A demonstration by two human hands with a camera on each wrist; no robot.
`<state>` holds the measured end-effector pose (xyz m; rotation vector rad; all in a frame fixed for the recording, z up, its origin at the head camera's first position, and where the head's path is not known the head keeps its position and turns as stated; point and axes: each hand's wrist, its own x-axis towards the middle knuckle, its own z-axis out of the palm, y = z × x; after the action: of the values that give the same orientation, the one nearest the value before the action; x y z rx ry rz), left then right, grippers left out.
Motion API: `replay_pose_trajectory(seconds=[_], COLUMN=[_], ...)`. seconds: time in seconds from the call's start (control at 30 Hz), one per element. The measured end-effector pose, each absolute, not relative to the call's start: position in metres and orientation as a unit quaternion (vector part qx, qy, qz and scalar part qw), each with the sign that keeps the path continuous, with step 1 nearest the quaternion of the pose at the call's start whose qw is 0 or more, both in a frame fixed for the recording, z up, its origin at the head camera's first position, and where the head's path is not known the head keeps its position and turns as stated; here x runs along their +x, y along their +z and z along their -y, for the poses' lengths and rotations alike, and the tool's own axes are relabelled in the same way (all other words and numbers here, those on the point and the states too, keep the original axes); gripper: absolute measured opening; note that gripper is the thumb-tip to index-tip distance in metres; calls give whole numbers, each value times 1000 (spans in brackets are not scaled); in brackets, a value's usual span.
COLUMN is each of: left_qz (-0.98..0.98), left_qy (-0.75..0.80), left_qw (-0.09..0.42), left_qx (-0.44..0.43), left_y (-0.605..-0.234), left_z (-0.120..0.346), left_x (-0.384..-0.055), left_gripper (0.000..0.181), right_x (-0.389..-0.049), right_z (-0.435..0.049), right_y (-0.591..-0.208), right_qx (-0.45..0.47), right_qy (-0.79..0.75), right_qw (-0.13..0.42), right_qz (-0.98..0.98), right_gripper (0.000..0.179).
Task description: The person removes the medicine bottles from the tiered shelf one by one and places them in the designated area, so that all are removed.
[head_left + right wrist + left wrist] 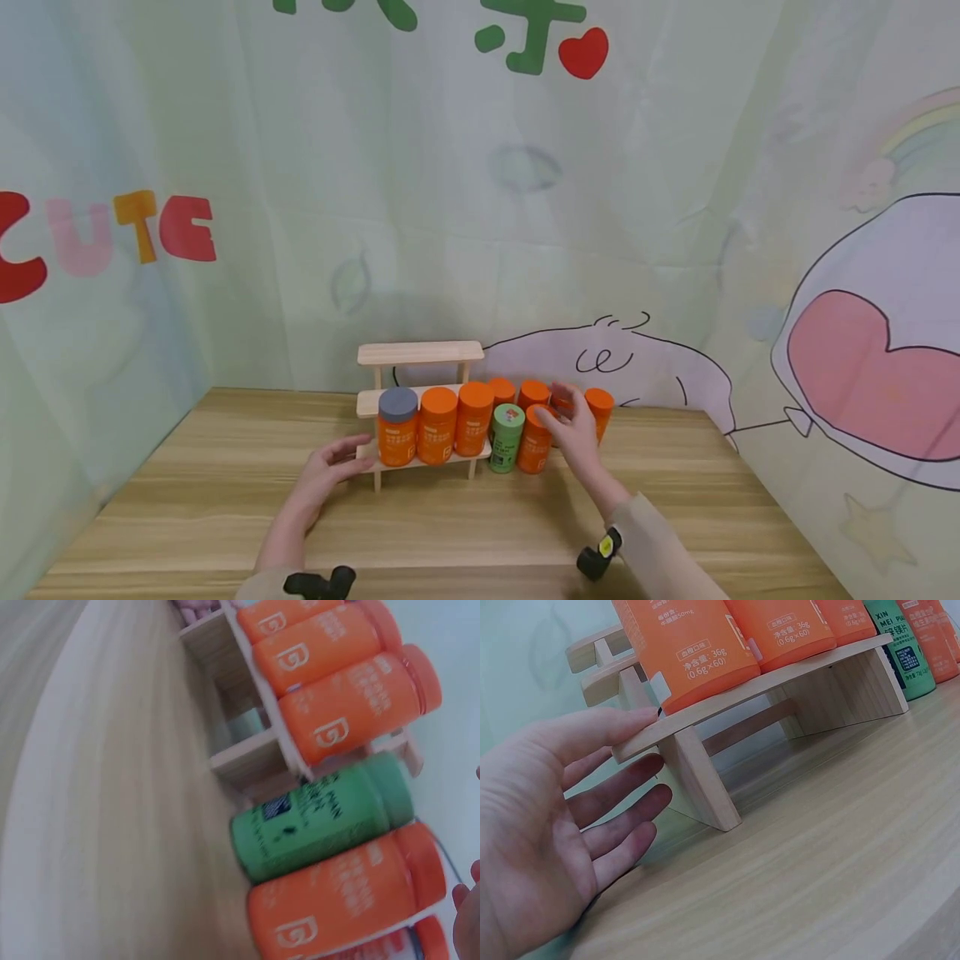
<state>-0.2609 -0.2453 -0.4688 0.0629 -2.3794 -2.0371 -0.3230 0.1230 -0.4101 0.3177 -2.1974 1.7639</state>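
My left hand (324, 473) holds the left end of a small tiered wooden shelf (697, 776), thumb on the lowest board and fingers below it. On that board stand an orange bottle with a grey-blue lid (397, 440) and two orange-lidded bottles (437, 433). Right of the shelf, a green bottle (507, 442) stands upright beside an orange bottle (534, 448). My right hand (576, 435) hovers by that orange bottle's lid, fingers loosely bent. In the right wrist view its fingertips (463, 894) appear apart from the lid. It partly hides a bottle behind.
Several more orange bottles (599, 407) stand behind and to the right of the green one, near the back curtain (300, 250). The shelf's upper board (420, 353) carries nothing. Everything stands on a wood-grain table (450, 533).
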Motion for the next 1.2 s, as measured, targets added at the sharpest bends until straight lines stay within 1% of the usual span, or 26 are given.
replay_pose_trajectory(seconds=[0.17,0.3,0.4,0.5,0.67,0.83,1.2], left_qz=[760,760,760,760,761,761,760], left_qy=[-650,-649,-649,-649,-648,-648,-649], left_qw=[1,-4,-4,-1,-4,-10,1], left_qx=[21,23,23,23,24,24,26], left_y=[-468,-468,-468,-469,-469,-471,-469], left_z=[245,246,246,245,245,245,245], left_x=[-261,-261,-262,-262,-264,-264,-261], left_gripper=[57,58,57,57,57,58,56], right_x=[-323,-312,-312,-322,-322,-321,-326], right_z=[-112,-99,-92,-87,-78,-71,-59], right_y=[-395,-378,-380,-394,-396,-396,-399], right_qx=[136,168,195,221,254,266,246], right_qy=[621,614,602,594,585,578,551], right_qw=[138,115,95,75,40,13,11], right_qz=[759,763,768,770,770,771,797], right_gripper=[53,52,55,59,63,66,68])
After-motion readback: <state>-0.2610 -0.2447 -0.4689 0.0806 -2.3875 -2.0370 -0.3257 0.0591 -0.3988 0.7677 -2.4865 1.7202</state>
